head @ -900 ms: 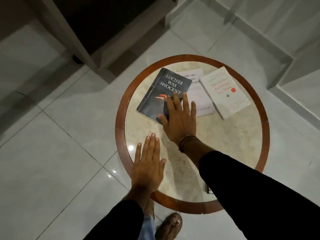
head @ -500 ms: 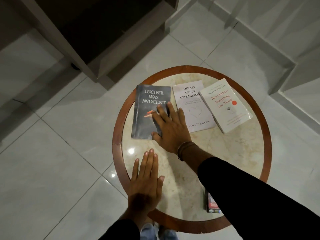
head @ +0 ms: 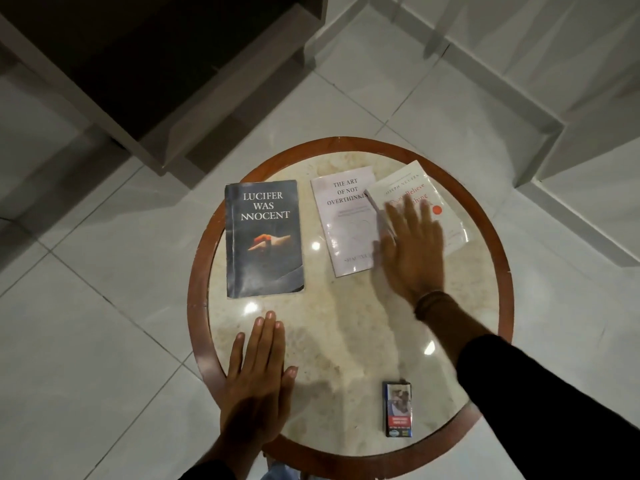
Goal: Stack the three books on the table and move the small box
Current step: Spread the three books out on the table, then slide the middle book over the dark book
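Observation:
Three books lie on the round marble table [head: 346,341]. The dark "Lucifer Was Innocent" book [head: 264,237] lies flat at the left, nothing touching it. In the middle is the white "The Art of Not Overthinking" book [head: 346,220]. The white "Don't Believe Everything You Think" book [head: 408,188] sits at the right, its left edge raised over the middle book's right edge. My right hand [head: 412,251] rests on that cover, fingers spread, thumb at its left edge. My left hand [head: 258,379] lies flat on the near-left rim, holding nothing. The small box [head: 397,408] lies near the front edge.
The table has a raised brown wooden rim [head: 197,278]. It stands on a glossy white tiled floor [head: 86,341]. A dark piece of furniture [head: 156,64] is beyond the table at upper left, and a white step or ledge [head: 554,133] at upper right.
My right hand left the dark book, now straight at the left, and moved right onto the rightmost white book, whose left edge now overlaps the middle book. The small box came fully into view.

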The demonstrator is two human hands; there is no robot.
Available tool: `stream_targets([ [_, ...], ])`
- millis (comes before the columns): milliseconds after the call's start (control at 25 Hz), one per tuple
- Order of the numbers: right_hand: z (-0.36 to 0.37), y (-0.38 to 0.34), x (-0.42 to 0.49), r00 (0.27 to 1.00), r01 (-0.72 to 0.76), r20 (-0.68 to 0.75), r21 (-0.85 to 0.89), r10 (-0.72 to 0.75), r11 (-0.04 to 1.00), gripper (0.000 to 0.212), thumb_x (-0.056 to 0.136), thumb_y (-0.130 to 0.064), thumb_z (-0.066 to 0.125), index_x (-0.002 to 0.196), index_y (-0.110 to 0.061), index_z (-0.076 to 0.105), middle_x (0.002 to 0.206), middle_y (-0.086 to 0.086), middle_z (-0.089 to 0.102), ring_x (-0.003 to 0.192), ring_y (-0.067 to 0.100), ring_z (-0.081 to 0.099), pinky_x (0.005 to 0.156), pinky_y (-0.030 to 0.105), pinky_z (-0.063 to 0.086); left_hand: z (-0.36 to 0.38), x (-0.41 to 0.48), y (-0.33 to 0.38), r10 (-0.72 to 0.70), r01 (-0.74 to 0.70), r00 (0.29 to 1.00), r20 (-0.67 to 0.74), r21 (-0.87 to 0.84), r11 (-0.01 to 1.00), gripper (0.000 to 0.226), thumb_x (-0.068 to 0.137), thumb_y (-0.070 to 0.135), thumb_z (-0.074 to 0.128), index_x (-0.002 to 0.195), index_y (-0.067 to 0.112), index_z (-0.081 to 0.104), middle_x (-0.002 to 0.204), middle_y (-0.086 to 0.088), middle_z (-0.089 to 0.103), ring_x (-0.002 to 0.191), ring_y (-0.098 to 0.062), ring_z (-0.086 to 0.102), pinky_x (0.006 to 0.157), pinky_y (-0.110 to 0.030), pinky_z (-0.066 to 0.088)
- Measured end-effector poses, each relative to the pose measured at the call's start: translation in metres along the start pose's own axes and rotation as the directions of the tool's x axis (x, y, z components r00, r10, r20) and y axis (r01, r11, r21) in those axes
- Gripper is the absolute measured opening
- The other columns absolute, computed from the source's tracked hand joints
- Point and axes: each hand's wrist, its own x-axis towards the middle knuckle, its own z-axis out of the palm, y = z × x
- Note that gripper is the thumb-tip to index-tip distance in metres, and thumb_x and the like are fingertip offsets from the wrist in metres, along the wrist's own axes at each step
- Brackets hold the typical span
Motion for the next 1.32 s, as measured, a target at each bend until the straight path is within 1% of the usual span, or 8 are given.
stream_targets([
  [160, -0.012, 0.066, -0.006, 0.981, -0.057, 0.176, -0.153, 0.084, 0.987, 0.06, 0.113, -0.044, 0.036, 0.167, -0.018, 0.033, 0.179, 0.018, 0.023, 0.165, 0.046, 0.021, 0.13, 0.067, 0.025, 0.006, -0.002, -0.004, 0.008, -0.008, 1.0, -0.008, 0.025, 1.0, 0.07, 0.107, 0.042, 0.035, 0.168, 0.007, 0.03, 0.179, -0.014, 0.026, 0.167, -0.034, 0.023, 0.131, -0.061, 0.029],
  [400, -0.011, 0.058, -0.021, 0.912, -0.382, 0.107, -0.136, 0.397, 0.914, 0.063, 0.111, -0.046, 0.039, 0.168, -0.02, 0.031, 0.178, 0.019, 0.025, 0.163, 0.048, 0.024, 0.127, 0.067, 0.031, 0.006, -0.002, -0.005, -0.004, 0.003, 1.0, 0.015, 0.048, 0.999, 0.071, 0.106, 0.043, 0.032, 0.168, 0.007, 0.03, 0.18, -0.015, 0.025, 0.167, -0.034, 0.022, 0.133, -0.061, 0.025],
  [600, -0.022, -0.006, -0.01, 0.954, -0.297, -0.033, 0.026, 0.298, 0.955, 0.056, 0.105, -0.045, 0.052, 0.15, -0.012, 0.053, 0.151, 0.018, 0.057, 0.137, 0.042, 0.054, 0.105, 0.057, 0.05, 0.0, -0.001, -0.001, -0.017, 0.017, 1.0, 0.008, 0.036, 0.999, 0.07, 0.108, 0.046, 0.024, 0.165, 0.006, 0.036, 0.176, -0.017, 0.032, 0.164, -0.037, 0.03, 0.129, -0.063, 0.033],
  [760, -0.012, -0.066, 0.004, 0.84, -0.513, 0.276, 0.124, 0.467, 0.85, 0.08, 0.089, -0.056, 0.076, 0.145, -0.007, 0.045, 0.146, 0.016, 0.051, 0.135, 0.04, 0.051, 0.102, 0.054, 0.051, -0.003, -0.001, -0.002, -0.021, 0.021, 1.0, 0.008, 0.02, 1.0, 0.071, 0.108, 0.048, 0.022, 0.164, 0.008, 0.038, 0.174, -0.017, 0.037, 0.162, -0.038, 0.035, 0.126, -0.065, 0.037],
  [920, -0.017, -0.059, 0.024, 0.714, -0.665, 0.405, 0.136, 0.571, 0.735, 0.103, 0.073, -0.053, 0.092, 0.15, -0.011, 0.039, 0.149, 0.016, 0.055, 0.14, 0.04, 0.052, 0.113, 0.054, 0.043, -0.003, 0.0, -0.002, -0.029, 0.029, 0.999, 0.021, -0.004, 1.0, 0.07, 0.107, 0.047, 0.026, 0.166, 0.01, 0.037, 0.176, -0.013, 0.035, 0.164, -0.034, 0.032, 0.128, -0.062, 0.034],
  [1040, -0.02, -0.047, 0.027, 0.729, -0.637, 0.451, 0.17, 0.515, 0.752, 0.083, 0.075, -0.051, 0.092, 0.14, -0.013, 0.058, 0.14, 0.013, 0.064, 0.134, 0.039, 0.056, 0.11, 0.048, 0.044, 0.001, -0.003, -0.004, -0.02, 0.02, 1.0, 0.018, -0.031, 0.999, 0.071, 0.108, 0.046, 0.027, 0.17, 0.013, 0.024, 0.181, -0.01, 0.024, 0.168, -0.03, 0.023, 0.132, -0.058, 0.026],
  [1160, -0.028, -0.031, 0.021, 0.806, -0.583, 0.383, 0.389, 0.451, 0.713, 0.041, 0.088, -0.028, 0.081, 0.125, -0.01, 0.073, 0.131, 0.013, 0.076, 0.124, 0.039, 0.069, 0.11, 0.052, 0.056, 0.006, -0.003, -0.004, -0.021, 0.021, 1.0, 0.01, -0.031, 0.999, 0.071, 0.108, 0.046, 0.027, 0.172, 0.015, 0.018, 0.183, -0.008, 0.018, 0.169, -0.026, 0.018, 0.135, -0.053, 0.017],
  [1320, -0.053, -0.025, -0.009, 0.879, -0.475, 0.28, 0.581, 0.387, 0.661, 0.019, 0.098, -0.013, 0.072, 0.116, -0.016, 0.076, 0.111, 0.004, 0.084, 0.102, 0.034, 0.08, 0.086, 0.052, 0.069, 0.01, -0.001, -0.004, -0.047, 0.047, 0.999, 0.015, -0.023, 0.999, 0.073, 0.108, 0.05, 0.028, 0.172, 0.017, 0.016, 0.183, -0.003, 0.01, 0.169, -0.023, 0.013, 0.138, -0.045, 0.001],
])
